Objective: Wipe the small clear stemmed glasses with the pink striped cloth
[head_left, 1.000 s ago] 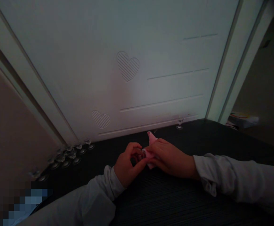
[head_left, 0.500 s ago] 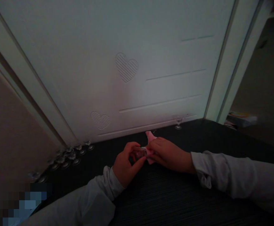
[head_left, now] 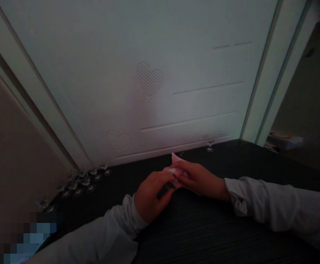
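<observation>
My left hand (head_left: 153, 192) is closed around a small clear glass (head_left: 169, 186), most of which is hidden by fingers and cloth. A pink cloth (head_left: 175, 158) is pinched in my right hand (head_left: 202, 178) and pressed against the glass, one corner sticking up past the fingers. Both hands meet just above the dark tabletop (head_left: 193, 227). Whether the held glass has a stem like the others cannot be made out.
Several small stemmed glasses (head_left: 85, 182) stand grouped along the table's left edge. Another stemmed glass (head_left: 210, 146) stands at the back right, near a pale panel (head_left: 94, 73) with carved hearts. A blurred blue patch (head_left: 36, 234) lies at lower left.
My left fingers have shifted forward and closed over the glass, which shows less now. The cloth has bunched round it, and my right hand has moved slightly to the right.
</observation>
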{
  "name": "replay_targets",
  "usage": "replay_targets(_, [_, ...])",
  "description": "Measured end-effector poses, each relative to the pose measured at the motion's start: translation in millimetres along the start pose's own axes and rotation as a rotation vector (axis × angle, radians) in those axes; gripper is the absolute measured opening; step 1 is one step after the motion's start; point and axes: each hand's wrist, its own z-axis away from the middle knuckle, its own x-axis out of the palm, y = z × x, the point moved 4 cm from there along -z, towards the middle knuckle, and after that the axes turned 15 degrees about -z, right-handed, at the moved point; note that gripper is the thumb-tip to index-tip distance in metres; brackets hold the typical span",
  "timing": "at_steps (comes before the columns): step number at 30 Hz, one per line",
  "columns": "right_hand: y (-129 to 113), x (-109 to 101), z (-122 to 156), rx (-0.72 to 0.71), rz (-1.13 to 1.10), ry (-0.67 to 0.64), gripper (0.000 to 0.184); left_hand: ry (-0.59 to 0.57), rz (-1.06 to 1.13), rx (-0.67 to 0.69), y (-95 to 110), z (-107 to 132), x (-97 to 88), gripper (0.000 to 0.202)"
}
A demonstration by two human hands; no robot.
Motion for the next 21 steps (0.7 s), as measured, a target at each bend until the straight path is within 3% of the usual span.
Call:
replay_targets(7, [6.4, 0.6, 0.5, 0.11, -0.007, -0.003, 0.015, -0.081, -0.104, 0.119, 5.4, 5.8, 5.6, 0.026])
replay_targets(16, [1.2, 0.8, 2.0, 0.014, 0.143, -0.037, 0.014, -0.076, -0.101, 0.167, 12.1, 5.4, 2.8, 0.028])
replay_targets(21, [0.9, 0.7, 2.0, 0.009, 0.176, -0.03, 0.015, -0.085, -0.008, 0.125, 8.9, 4.0, 1.8, 0.033])
